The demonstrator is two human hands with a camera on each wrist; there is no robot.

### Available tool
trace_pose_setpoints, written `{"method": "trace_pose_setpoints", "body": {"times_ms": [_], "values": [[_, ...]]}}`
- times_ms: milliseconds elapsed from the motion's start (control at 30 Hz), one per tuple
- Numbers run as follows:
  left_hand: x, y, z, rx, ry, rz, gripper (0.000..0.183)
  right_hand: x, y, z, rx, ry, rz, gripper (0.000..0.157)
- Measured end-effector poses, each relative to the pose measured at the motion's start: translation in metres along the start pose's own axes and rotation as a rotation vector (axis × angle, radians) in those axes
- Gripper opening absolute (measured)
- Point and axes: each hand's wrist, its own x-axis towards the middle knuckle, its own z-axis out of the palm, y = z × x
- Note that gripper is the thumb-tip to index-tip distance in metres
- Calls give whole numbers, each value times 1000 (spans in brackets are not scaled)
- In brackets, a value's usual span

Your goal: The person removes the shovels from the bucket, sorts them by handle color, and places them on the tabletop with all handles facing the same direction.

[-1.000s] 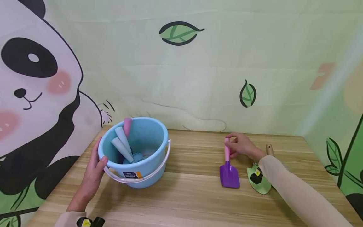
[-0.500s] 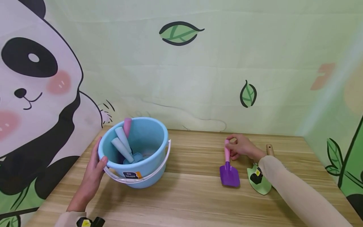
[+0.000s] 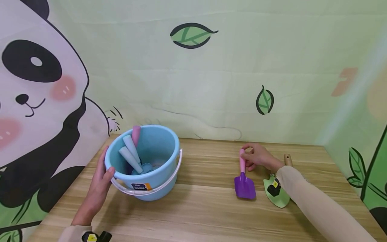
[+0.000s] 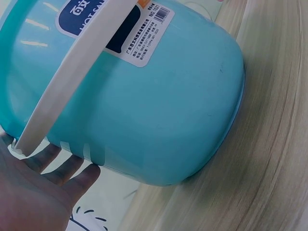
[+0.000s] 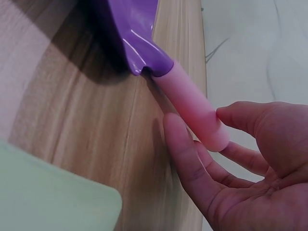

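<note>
My left hand (image 3: 98,185) lies along the outside of a light blue bucket (image 3: 160,188), fingers extended over its wall and thumb by the rim. In the left wrist view, the fingers (image 4: 79,183) are spread against the bucket wall, near the white bail handle (image 4: 62,91). Inside the bucket lean two pale blue handles (image 3: 130,159) and a pink handle (image 3: 136,134); their lower ends are partly hidden. My right hand (image 3: 258,157) pinches the end of the pink handle of a purple toy shovel (image 3: 245,187), its blade pointing towards me.
A light green trowel (image 3: 279,196) with a wooden handle lies to the right of the shovel, partly covered by the right sleeve (image 3: 314,201). All stand on a wood-grain table (image 3: 205,215). Behind it rises a printed backdrop (image 3: 211,84) with a panda and leaves.
My right hand and the shovel have shifted very slightly since one second ago, the hand a little lower on the picture. The left hand and bucket stay where they were.
</note>
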Motion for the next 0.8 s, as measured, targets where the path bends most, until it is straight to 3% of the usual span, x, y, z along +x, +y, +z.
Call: {"method": "trace_pose_setpoints", "body": {"times_ms": [333,633,800], "values": [[0,0,0,-9,-7,6,65,-4,-8,-6,-24,-32,-41,52],[0,-3,0,-6,-8,14,64,-9,-26,-16,-179,-37,-59,52],[1,-3,0,18,-2,20,64,-10,-34,-19,-198,-29,-67,54]]}}
